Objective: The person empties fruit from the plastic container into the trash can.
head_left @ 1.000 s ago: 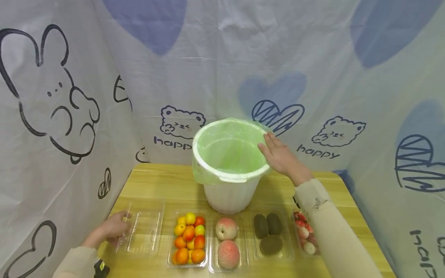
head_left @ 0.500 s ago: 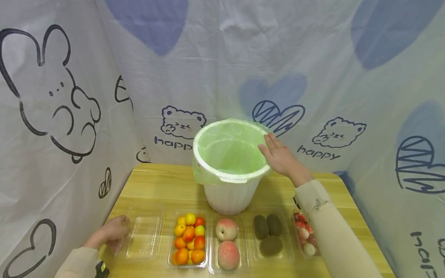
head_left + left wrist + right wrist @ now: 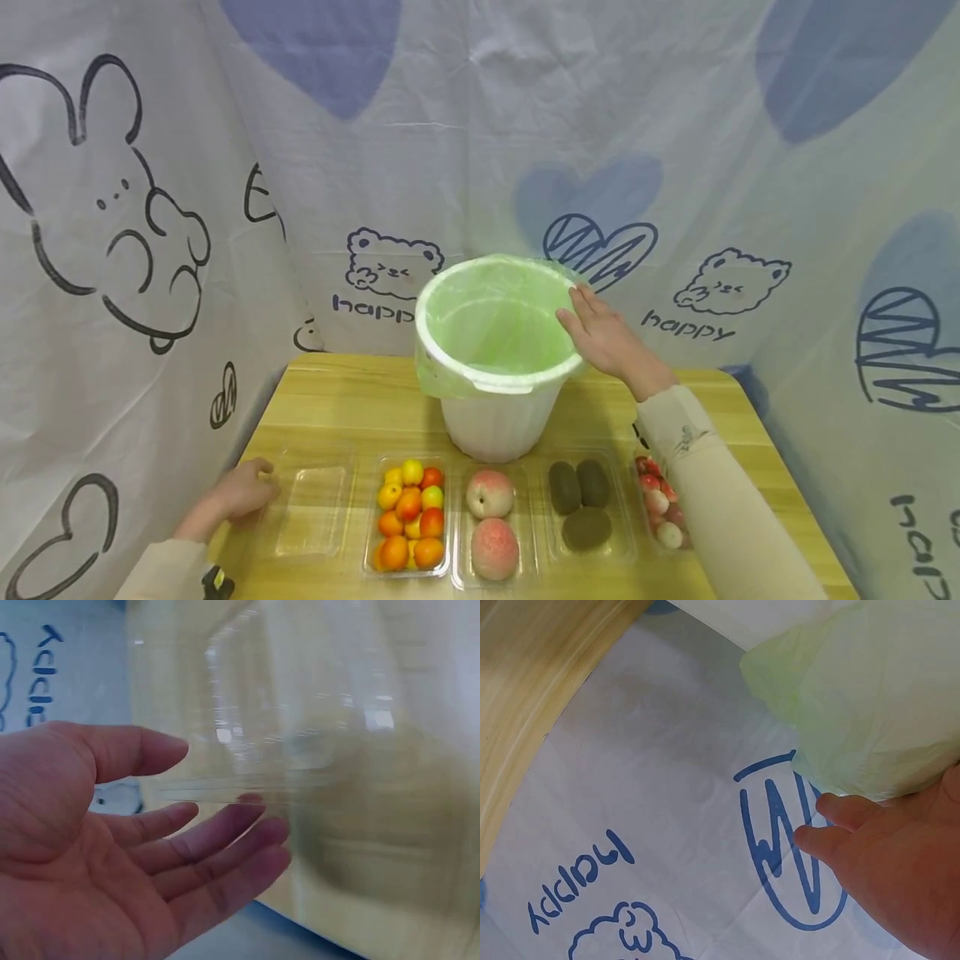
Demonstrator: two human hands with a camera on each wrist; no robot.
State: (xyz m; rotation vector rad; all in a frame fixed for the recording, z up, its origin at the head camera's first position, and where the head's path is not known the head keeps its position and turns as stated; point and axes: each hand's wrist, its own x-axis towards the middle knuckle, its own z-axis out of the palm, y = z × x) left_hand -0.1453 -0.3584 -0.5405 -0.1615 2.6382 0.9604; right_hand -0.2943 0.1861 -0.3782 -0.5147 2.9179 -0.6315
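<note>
My left hand (image 3: pixel 243 490) is at the left edge of a clear plastic container (image 3: pixel 343 508), which lies flat on the table with nothing visible inside. In the left wrist view, thumb and fingers stand apart, with the container's thin edge (image 3: pixel 232 789) running between them; whether a finger still touches it is unclear. My right hand (image 3: pixel 611 343) rests with extended fingers on the right rim of a white bucket (image 3: pixel 495 427). A light green plastic bag (image 3: pixel 502 325) lines that bucket and folds over its rim; the right wrist view shows its outer fold (image 3: pixel 870 712) beside the fingers.
Right of the clear container stand boxes with small orange and yellow fruits (image 3: pixel 408 504), two peaches (image 3: pixel 495 548), dark oval fruits (image 3: pixel 587 529) and red-and-white pieces (image 3: pixel 656 502), partly behind my right sleeve (image 3: pixel 720 492). Printed cloth (image 3: pixel 480 150) surrounds the wooden table (image 3: pixel 352 392).
The clear container has settled lower and flatter on the table. My left hand has come down with it and shifted slightly left. My right hand and the bucket have not moved.
</note>
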